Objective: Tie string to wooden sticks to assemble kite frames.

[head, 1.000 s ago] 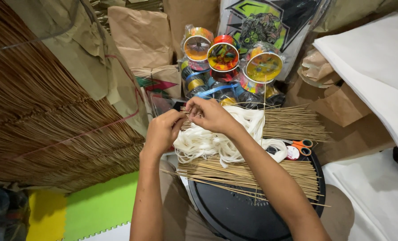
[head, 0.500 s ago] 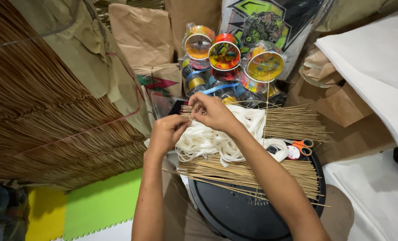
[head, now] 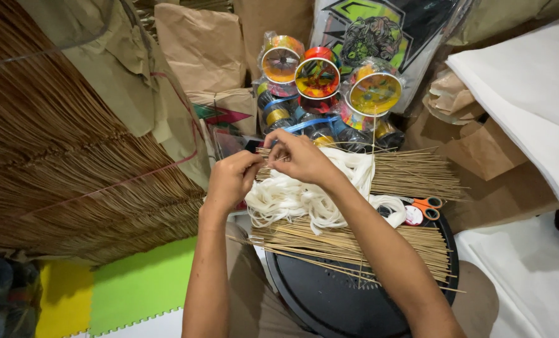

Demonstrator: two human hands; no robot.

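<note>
My left hand (head: 230, 180) and my right hand (head: 299, 156) meet above a heap of white string (head: 304, 197), fingers pinched together on a thin bamboo stick and a strand of string. The string lies across two layers of thin bamboo sticks (head: 361, 241) spread on a round black tray (head: 329, 300) in my lap. A farther row of sticks (head: 411, 172) fans out to the right behind my right hand. Small orange-handled scissors (head: 424, 206) lie at the tray's right edge.
Several colourful spools wrapped in plastic (head: 320, 81) stand behind my hands. A big bundle of long sticks (head: 60, 163) fills the left. Brown paper packages (head: 198, 50), stacked white paper (head: 523, 106) at right, and green and yellow foam mats (head: 135, 288) below.
Both hands stay pinched together over the string, shifting only slightly; the view has drifted a little.
</note>
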